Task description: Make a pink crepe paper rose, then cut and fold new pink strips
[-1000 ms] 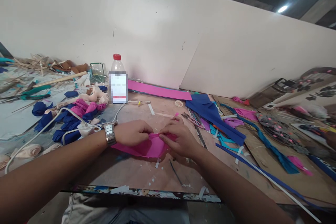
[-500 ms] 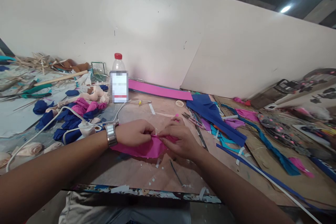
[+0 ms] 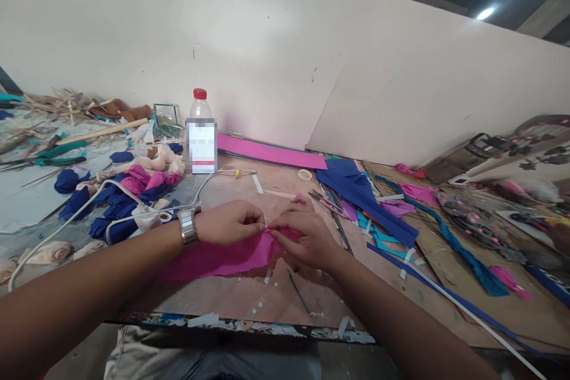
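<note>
A bright pink strip of crepe paper [image 3: 214,260] lies low over the table, crossing beneath both my hands. With thumb and fingers, my left hand [image 3: 234,222], a metal watch on its wrist, pinches the strip's upper edge. Right beside it my right hand [image 3: 307,231] grips the same edge, the fingertips of the two hands nearly meeting. The gathered bit between them is largely hidden by fingers. Thread snips [image 3: 328,204] and a roll of tape [image 3: 305,175] rest just beyond my right hand.
Left of my arm are rolled paper flowers [image 3: 138,181], a white cable [image 3: 57,222] and green-handled pliers [image 3: 60,157]. A lit phone [image 3: 202,145] leans against a red-capped bottle [image 3: 200,105]. Pink strips [image 3: 271,151] lie along the wall; blue paper [image 3: 351,184] and cardboard [image 3: 472,273] are at right.
More of the pink strip now shows below my left hand, reaching further left and toward me. My left fingertips have shifted slightly right, closer to my right hand.
</note>
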The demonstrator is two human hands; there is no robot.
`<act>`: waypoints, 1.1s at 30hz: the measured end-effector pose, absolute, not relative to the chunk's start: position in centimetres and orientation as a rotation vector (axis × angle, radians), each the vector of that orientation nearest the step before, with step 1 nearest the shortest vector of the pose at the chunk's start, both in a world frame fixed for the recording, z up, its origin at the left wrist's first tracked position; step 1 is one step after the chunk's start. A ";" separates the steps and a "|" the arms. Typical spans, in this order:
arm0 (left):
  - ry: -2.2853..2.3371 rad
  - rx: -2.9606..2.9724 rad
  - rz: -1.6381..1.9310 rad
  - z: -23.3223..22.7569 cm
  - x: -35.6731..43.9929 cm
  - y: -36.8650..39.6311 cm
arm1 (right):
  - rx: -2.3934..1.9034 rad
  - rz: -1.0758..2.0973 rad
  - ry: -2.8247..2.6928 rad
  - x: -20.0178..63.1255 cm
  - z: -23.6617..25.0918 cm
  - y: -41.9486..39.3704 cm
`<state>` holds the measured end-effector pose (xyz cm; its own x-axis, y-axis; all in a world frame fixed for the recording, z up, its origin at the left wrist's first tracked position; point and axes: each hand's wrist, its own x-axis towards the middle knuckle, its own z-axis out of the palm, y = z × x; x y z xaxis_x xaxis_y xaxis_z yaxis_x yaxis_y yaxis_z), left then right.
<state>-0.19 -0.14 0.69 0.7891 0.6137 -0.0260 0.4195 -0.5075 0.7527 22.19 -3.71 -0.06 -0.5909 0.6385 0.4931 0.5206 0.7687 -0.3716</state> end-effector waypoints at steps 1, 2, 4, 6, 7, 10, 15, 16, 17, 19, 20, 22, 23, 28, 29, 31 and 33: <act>0.773 2.179 0.314 0.7 -0.2 -0.1 | -0.869 0.248 -2.336 22.2 -0.1 -3.7; 0.778 2.176 0.316 0.6 -0.2 -0.1 | -0.874 0.246 -2.332 22.2 -0.1 -3.7; 0.772 2.158 0.320 0.5 -0.3 -0.1 | -0.870 0.238 -2.323 22.2 -0.1 -3.7; 0.759 2.141 0.330 0.3 -0.3 -0.2 | -0.864 0.231 -2.314 22.2 -0.2 -3.7; 0.752 2.139 0.339 0.3 -0.3 -0.2 | -0.863 0.230 -2.311 22.3 -0.2 -3.6; 0.762 2.152 0.382 0.3 -0.2 -0.4 | -0.880 0.237 -2.302 22.3 -0.4 -3.6; 0.819 2.190 0.406 0.8 0.1 -0.8 | -0.888 0.222 -2.271 22.2 -0.5 -3.6; 0.824 2.198 0.406 0.9 0.1 -0.8 | -0.887 0.217 -2.267 22.2 -0.5 -3.6; 0.826 2.205 0.406 0.9 0.2 -0.9 | -0.887 0.213 -2.266 22.2 -0.5 -3.6; 0.829 2.220 0.414 0.9 0.2 -0.9 | -0.889 0.217 -2.271 22.1 -0.5 -3.6; 0.831 2.229 0.419 0.9 0.2 -0.8 | -0.892 0.221 -2.275 22.1 -0.4 -3.6; 0.832 2.254 0.440 0.7 0.1 -0.8 | -0.902 0.229 -2.286 22.1 -0.3 -3.6; 0.831 2.268 0.451 0.6 0.1 -0.8 | -0.907 0.232 -2.295 22.2 -0.3 -3.6; 0.850 2.310 0.488 0.2 0.1 -0.9 | -0.927 0.231 -2.315 22.2 -0.2 -3.5; 0.856 2.310 0.489 0.1 0.1 -0.9 | -0.929 0.227 -2.312 22.2 -0.3 -3.5; 0.866 2.308 0.488 0.0 0.2 -0.9 | -0.928 0.222 -2.314 22.1 -0.3 -3.5; 0.878 2.311 0.488 0.0 0.2 -0.9 | -0.920 0.219 -2.319 22.1 -0.3 -3.5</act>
<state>0.22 -0.91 0.00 0.7120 0.6919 0.1193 0.4661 -0.5929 0.6567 22.11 -3.51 -0.30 -0.5607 0.6654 0.4928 0.5614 0.7430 -0.3644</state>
